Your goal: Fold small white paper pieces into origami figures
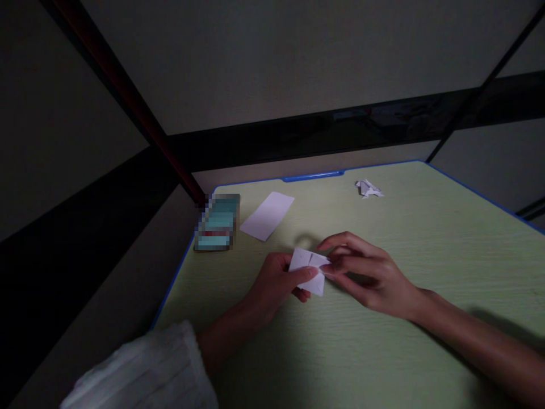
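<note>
Over a pale tabletop [447, 227], a folded white paper [303, 259] is held between left hand [272, 284] and right hand [372, 275].
The left grips it from one side — apparently to steady it — while the right seems to pinch the opposite edge. Beyond lie a blurred phone-like device [219, 221], a flat sheet [268, 216] and a small paper figure [368, 188], none in the hands' way.

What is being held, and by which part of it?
The small folded paper: left grip on its left side, right grip at its right edge.
</note>
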Motion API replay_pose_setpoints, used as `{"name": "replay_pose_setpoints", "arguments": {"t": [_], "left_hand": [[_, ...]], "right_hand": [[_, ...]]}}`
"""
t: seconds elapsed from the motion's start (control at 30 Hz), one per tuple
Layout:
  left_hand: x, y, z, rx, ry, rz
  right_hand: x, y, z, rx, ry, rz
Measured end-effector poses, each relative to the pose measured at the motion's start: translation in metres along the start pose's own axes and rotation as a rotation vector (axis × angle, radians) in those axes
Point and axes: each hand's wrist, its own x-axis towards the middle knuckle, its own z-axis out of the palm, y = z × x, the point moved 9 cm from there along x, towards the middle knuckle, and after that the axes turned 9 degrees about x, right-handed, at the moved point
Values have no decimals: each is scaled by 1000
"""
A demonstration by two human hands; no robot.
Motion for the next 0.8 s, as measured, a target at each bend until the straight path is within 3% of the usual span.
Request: {"name": "replay_pose_setpoints", "arguments": {"t": [0.13,0.27,0.4,0.8], "left_hand": [[-3,14,-14,96,160,89],[-9,28,-18,200,249,187],[-12,31,-17,200,269,232],[-2,10,-10,-61,156,75]], "right_hand": [[-1,21,-11,222,180,256],[-6,42,3,634,223,485],[-13,56,17,816,264,658],[-18,62,7,751,361,661]]}}
